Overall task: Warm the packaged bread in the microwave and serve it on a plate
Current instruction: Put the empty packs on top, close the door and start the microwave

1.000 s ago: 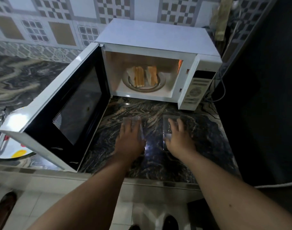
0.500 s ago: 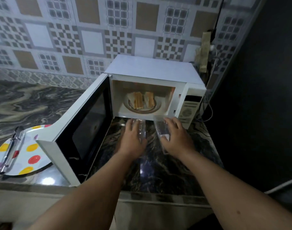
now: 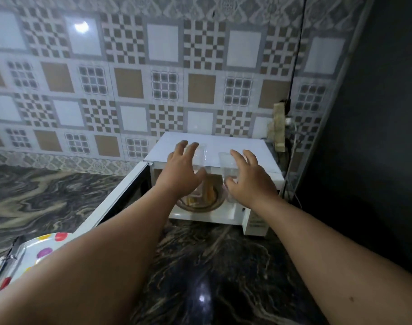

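Big dark marbled tabletop (image 3: 219, 273) fills the lower view, and at its back sits the white microwave (image 3: 214, 148) with its door (image 3: 116, 202) swung wide to the left. Both arms are stretched forward now — a second ago the hands were down low on the stone in front of the oven, each on a clear plastic piece, and they have come up to the level of the microwave's roof.

The left hand (image 3: 180, 171) has its fingers spread over one clear plastic package half (image 3: 199, 153), thumb curled under it; the right hand (image 3: 246, 178) does the same with the other clear half (image 3: 227, 160). Both empty pieces look to be landing on top of the oven, though whether they touch it yet I cannot tell.

The bread (image 3: 206, 195) is inside the cavity on the glass turntable (image 3: 200, 204), mostly hidden behind the wrists — unwrapped and loaded. So the packaging is being put aside, and my read is that shutting the door and starting the heat comes next.

Down at the left edge, the polka-dot plate (image 3: 36, 249) waits with metal tongs (image 3: 10, 259) lying across it, well apart from the oven.
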